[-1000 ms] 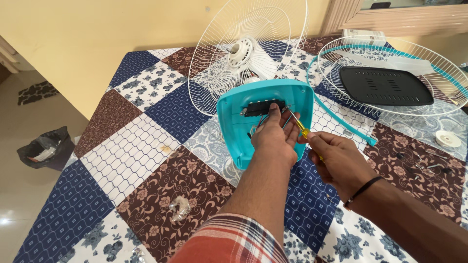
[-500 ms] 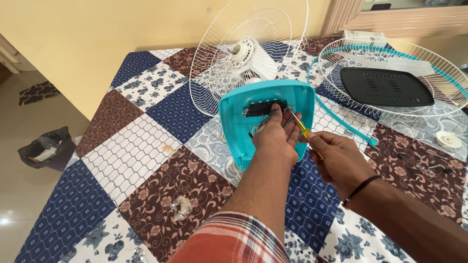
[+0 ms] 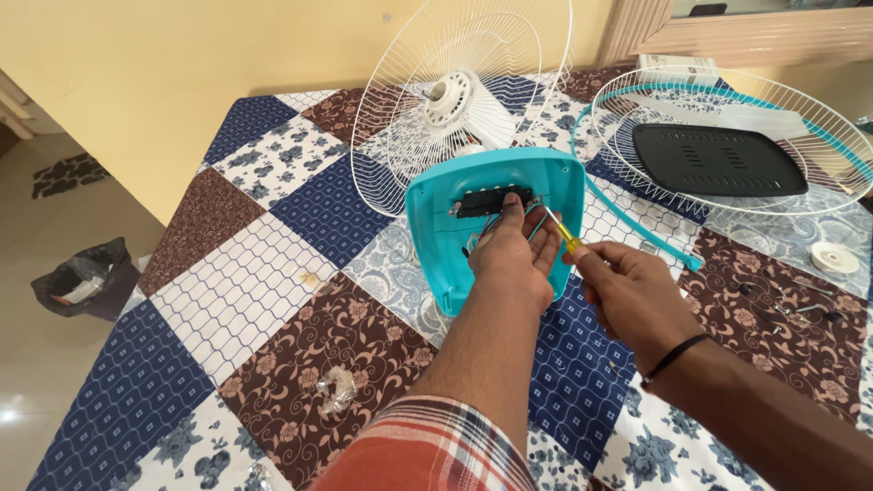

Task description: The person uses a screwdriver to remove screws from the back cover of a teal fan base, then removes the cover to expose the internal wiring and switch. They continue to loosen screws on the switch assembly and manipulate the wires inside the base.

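- A black bin point(image 3: 77, 282) stands on the floor at the far left, well apart from the table point(image 3: 273, 282), which carries a patchwork cloth of blue, brown and white squares.
- A small clear plastic bag point(image 3: 336, 389) lies on a brown square near the left front of the table.
- A white wire fan guard point(image 3: 455, 100) stands upright at the far centre, with the motor hub at its middle.
- A turquoise fan housing point(image 3: 436, 236) stands just in front of the guard, its open side facing the camera; a black switch block point(image 3: 491, 200) with wires sits inside its upper part.
- The left hand point(image 3: 511, 259) rests against the open housing, fingers curled and pressed at the wires just below the switch block.
- The right hand point(image 3: 632, 291) is closed around a yellow-handled screwdriver point(image 3: 562, 232); the tip points up-left into the housing, beside the left fingertips.
- A black band point(image 3: 675, 356) circles the right wrist.
- A second wire guard with a turquoise rim point(image 3: 818, 118) lies flat at the far right, with a black slotted panel point(image 3: 718, 159) resting on it.
- A white round cap point(image 3: 834, 257) lies near the right edge.
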